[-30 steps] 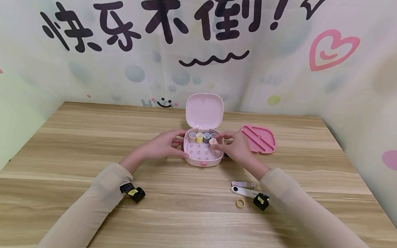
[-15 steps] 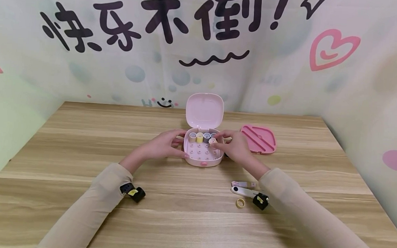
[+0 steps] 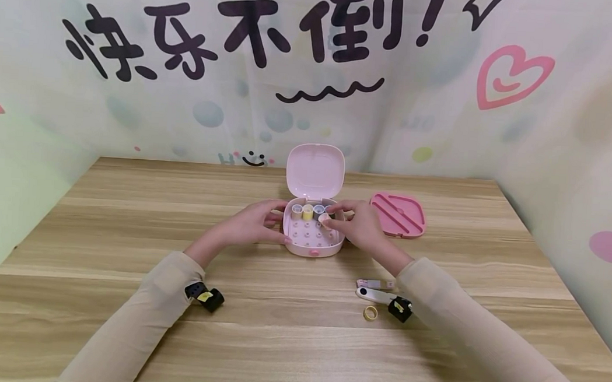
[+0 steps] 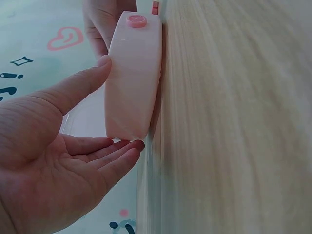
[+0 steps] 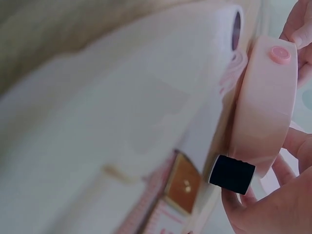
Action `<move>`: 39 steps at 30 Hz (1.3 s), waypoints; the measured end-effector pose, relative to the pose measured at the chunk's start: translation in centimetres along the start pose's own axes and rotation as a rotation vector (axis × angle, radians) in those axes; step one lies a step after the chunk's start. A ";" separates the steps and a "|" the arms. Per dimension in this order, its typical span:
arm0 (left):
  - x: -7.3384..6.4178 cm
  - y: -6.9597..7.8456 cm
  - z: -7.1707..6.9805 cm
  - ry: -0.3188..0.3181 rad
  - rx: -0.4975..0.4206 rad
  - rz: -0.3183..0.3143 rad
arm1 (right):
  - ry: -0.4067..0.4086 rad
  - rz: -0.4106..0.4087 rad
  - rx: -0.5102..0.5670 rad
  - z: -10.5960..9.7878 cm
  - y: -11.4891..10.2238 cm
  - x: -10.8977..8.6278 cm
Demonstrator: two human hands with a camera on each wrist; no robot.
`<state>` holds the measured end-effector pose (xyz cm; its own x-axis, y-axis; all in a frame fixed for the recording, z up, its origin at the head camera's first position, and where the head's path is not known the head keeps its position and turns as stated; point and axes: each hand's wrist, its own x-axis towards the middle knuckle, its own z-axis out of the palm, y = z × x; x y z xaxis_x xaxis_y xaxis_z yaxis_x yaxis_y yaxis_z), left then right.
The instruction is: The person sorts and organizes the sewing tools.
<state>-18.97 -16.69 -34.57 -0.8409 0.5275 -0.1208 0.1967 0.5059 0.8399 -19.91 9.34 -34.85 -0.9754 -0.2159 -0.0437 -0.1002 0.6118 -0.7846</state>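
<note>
A pale pink sewing box (image 3: 302,250) stands with rows of small pegs inside. My left hand (image 3: 246,221) grips its left side, the thumb at the front wall and the fingertips against the side in the left wrist view. Along the back row stand several thread spools, a yellow spool (image 3: 308,213) among them. My right hand (image 3: 363,225) pinches a pale peach spool (image 3: 325,219), tilted, over the pegs in front of that row. In the right wrist view a black thread spool (image 5: 232,174) sits against the same hand's lower fingers, outside the box.
The box's lid (image 3: 315,171) stands raised behind. Right of it lies a bright pink tray insert (image 3: 400,215) with slots. Nearer me are a white-handled tool (image 3: 373,294), a gold ring (image 3: 365,315) and a measuring tape with a metal end (image 5: 184,183).
My right hand has shifted slightly left with the pale peach spool, which now leans more. The left hand and the box stay where they were.
</note>
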 end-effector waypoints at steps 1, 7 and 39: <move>0.0 0.0 0.0 0.000 -0.001 -0.002 | -0.003 -0.006 -0.007 0.0 0.0 0.0; 0.0 0.0 0.1 0.002 0.002 -0.001 | -0.005 -0.028 -0.001 -0.1 0.1 0.0; -0.1 0.0 0.1 0.005 -0.014 0.002 | -0.050 0.065 0.003 -2.3 0.8 -1.1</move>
<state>-18.89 -16.67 -34.58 -0.8429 0.5252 -0.1166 0.1914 0.4953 0.8474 -19.37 11.79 -34.03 -0.9690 -0.2131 -0.1252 -0.0362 0.6236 -0.7809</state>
